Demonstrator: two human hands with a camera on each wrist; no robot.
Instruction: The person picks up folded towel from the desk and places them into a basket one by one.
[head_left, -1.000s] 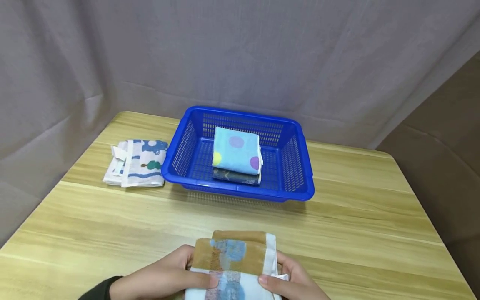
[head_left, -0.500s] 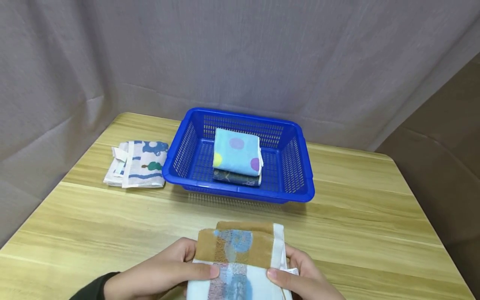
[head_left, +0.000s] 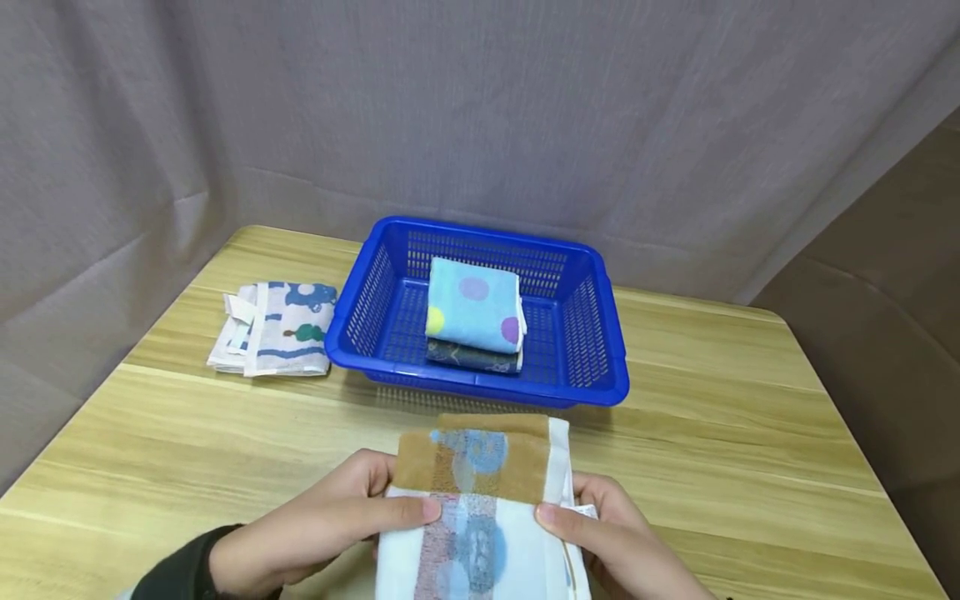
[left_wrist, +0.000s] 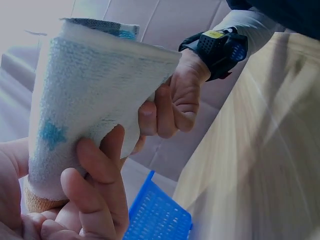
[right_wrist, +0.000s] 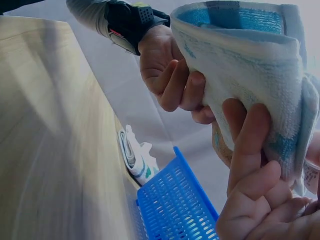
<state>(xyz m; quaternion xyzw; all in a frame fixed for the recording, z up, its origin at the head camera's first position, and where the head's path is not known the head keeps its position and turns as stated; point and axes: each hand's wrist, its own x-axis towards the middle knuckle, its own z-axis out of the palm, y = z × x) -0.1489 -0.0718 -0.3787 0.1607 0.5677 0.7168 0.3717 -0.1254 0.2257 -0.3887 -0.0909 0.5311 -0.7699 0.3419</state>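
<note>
A folded towel (head_left: 517, 542), brown at its far end and white with blue and pinkish patches nearer me, is held up between both hands at the front of the table. My left hand (head_left: 352, 512) grips its left side, thumb on top and fingers underneath. On the right side my right hand (head_left: 607, 533) pinches it the same way, close to a small white label. From below, the left wrist view shows the towel's white underside (left_wrist: 90, 95) with a teal star-like mark. Curled fingers support that underside in the right wrist view too.
Beyond the hands stands a blue plastic basket (head_left: 480, 386). Inside it a light blue dotted towel (head_left: 472, 304) lies on a dark patterned towel (head_left: 472, 356). Against the basket's left side is a folded white-and-blue towel (head_left: 288, 329). A grey curtain (head_left: 480, 108) hangs behind the wooden table (head_left: 712, 433).
Both hands have carried the folded towel forward, toward the basket, and slightly to the right. The basket and the other towels stay in place.
</note>
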